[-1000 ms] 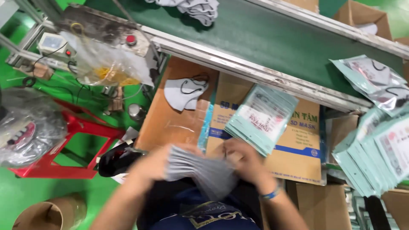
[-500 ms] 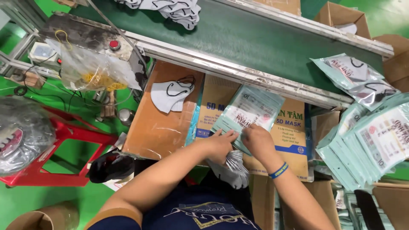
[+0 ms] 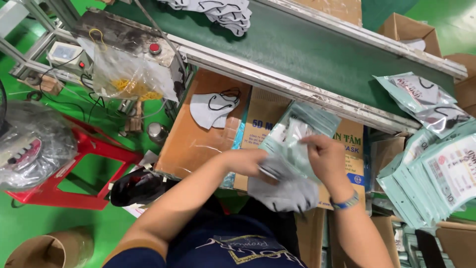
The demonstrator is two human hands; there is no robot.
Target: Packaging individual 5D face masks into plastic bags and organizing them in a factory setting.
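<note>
My left hand (image 3: 248, 162) grips a stack of grey face masks (image 3: 285, 191) and pushes its top end into the mouth of a pale green plastic pouch (image 3: 297, 131). My right hand (image 3: 325, 156) pinches the pouch at its open edge and holds it up over a cardboard box (image 3: 196, 144). The masks' lower half hangs out of the pouch. A blue band sits on my right wrist.
A single grey mask (image 3: 213, 108) lies on the cardboard box. A green conveyor belt (image 3: 317, 49) runs behind, with a pile of masks (image 3: 225, 12) on it. Stacked green pouches (image 3: 436, 178) lie at the right. A red stool (image 3: 74, 168) stands at the left.
My hands rose from my lap with the mask stack, took hold of the green pouch, and the masks are now partly inside its mouth.
</note>
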